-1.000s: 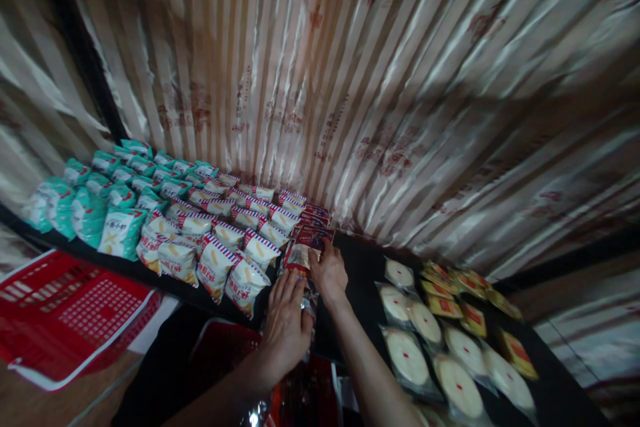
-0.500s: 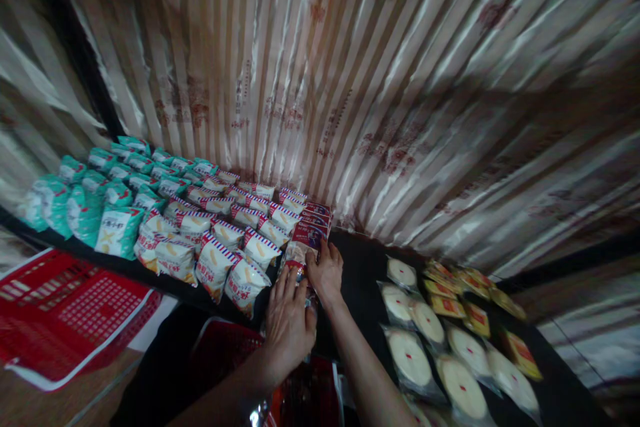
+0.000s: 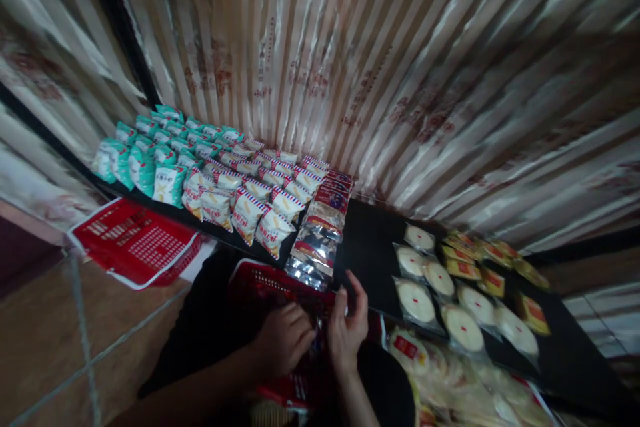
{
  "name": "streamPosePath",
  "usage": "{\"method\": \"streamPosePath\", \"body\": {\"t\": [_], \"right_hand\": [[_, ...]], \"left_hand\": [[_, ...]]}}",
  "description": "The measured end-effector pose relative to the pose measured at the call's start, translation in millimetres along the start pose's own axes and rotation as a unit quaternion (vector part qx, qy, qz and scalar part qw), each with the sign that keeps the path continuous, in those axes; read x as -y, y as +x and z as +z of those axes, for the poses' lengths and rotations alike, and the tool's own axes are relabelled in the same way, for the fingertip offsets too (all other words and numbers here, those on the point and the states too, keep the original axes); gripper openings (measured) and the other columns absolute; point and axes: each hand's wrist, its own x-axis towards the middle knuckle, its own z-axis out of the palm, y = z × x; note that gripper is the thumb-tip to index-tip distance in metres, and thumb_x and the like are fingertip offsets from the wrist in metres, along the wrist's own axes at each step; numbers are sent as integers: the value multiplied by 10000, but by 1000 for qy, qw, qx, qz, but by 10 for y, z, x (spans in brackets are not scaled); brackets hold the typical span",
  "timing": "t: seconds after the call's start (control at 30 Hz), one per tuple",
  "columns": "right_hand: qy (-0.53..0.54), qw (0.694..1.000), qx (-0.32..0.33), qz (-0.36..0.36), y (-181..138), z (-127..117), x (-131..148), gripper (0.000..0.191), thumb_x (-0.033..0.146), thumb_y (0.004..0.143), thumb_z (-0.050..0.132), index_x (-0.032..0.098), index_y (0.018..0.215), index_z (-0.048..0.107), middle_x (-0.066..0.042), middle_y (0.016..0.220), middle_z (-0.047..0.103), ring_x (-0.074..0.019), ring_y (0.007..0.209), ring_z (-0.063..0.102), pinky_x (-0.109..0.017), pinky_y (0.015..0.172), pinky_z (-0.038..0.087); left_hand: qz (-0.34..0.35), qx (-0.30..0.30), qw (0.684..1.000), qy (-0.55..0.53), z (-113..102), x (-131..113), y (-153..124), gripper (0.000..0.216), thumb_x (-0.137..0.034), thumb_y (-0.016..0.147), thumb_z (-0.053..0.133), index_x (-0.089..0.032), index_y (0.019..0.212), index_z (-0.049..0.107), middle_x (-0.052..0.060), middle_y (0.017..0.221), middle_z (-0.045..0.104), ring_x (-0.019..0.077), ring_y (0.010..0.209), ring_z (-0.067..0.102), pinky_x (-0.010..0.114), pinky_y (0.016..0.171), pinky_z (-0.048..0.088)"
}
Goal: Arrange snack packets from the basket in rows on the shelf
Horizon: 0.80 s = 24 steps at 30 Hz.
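Both my hands are low over a red basket [image 3: 260, 280] just in front of the black shelf [image 3: 373, 250]. My left hand [image 3: 283, 340] reaches into the basket with its fingers curled; what they hold is hidden in the dark. My right hand [image 3: 347, 330] is beside it, with thumb and fingers raised and loosely apart, and nothing clear in it. A row of silver and dark red packets [image 3: 317, 237] runs back along the shelf just above my hands, apart from them.
Left along the shelf stand white packets with red and blue stripes [image 3: 250, 207] and green packets [image 3: 145, 160]. Clear packs of round white cakes [image 3: 420, 300] and yellow packs [image 3: 480, 267] lie at the right. A second red basket [image 3: 135, 247] sits on the floor. A striped curtain [image 3: 400, 67] hangs behind.
Both hands have drawn back from the silver and red packets on the shelf and down to the basket. The view has tilted down and to the right.
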Motion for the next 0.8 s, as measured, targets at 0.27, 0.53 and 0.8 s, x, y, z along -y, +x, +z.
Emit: {"method": "streamPosePath", "body": {"t": [0.27,0.53,0.8], "right_hand": [[-118,916,348,161,-1129,203,-782,325,257,775,435,151,1004,641,-130,1095,644,-238,1057,581,-352,944,412],[-117,846,485,189,-1332,291,-877,255,170,738,488,173,931,654,-67,905,702,-189,877,637,-271,787,452],[-85,857,471,190,-1356,246,-844,399,165,674,548,150,1068,610,-77,971,683,-198,907,629,-284,805,460]], "left_hand": [[-149,232,943,189,128,622,-837,360,-204,840,496,-147,1188,566,140,1307,511,283,1280,365,475,1056,290],[-241,252,897,272,98,674,-786,277,-109,859,430,-108,1015,659,185,1165,597,297,1130,512,438,882,449],[-214,252,905,267,57,515,-785,288,-168,892,418,-136,1100,616,163,1240,538,276,1198,457,397,926,430]]}}
